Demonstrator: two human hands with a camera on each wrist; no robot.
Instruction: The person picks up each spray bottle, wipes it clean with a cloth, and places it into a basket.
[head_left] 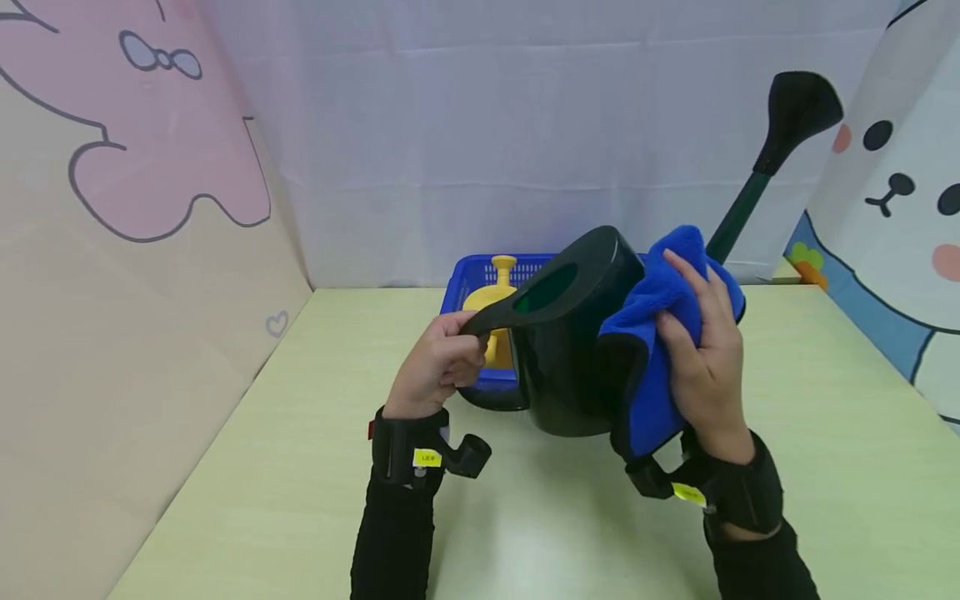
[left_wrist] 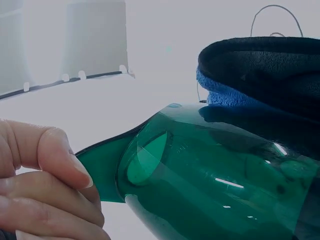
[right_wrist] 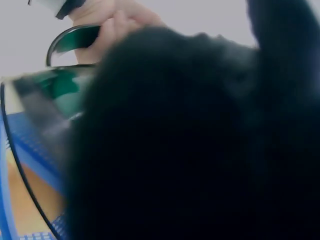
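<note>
A dark green watering can (head_left: 562, 375) is tilted in the air above the table, its long spout ending in a black sprinkler head (head_left: 802, 108) at the upper right. My left hand (head_left: 438, 362) grips the can's handle; in the left wrist view the fingers (left_wrist: 50, 195) curl round its green end. On the can's right side, my right hand (head_left: 708, 358) holds a blue cloth (head_left: 660, 375) with black edging, thumb and fingers spread over it. Dark cloth (right_wrist: 165, 150) fills most of the right wrist view, so the palm side of that hand is hidden.
Behind the can stands a blue plastic basket (head_left: 457, 287), partly covered by it, with a yellow object (head_left: 487, 296) with a knob inside. Something black and rounded (head_left: 495, 400) shows below the basket. The pale table (head_left: 300, 500) meets a white sheet (head_left: 450, 150) at the back.
</note>
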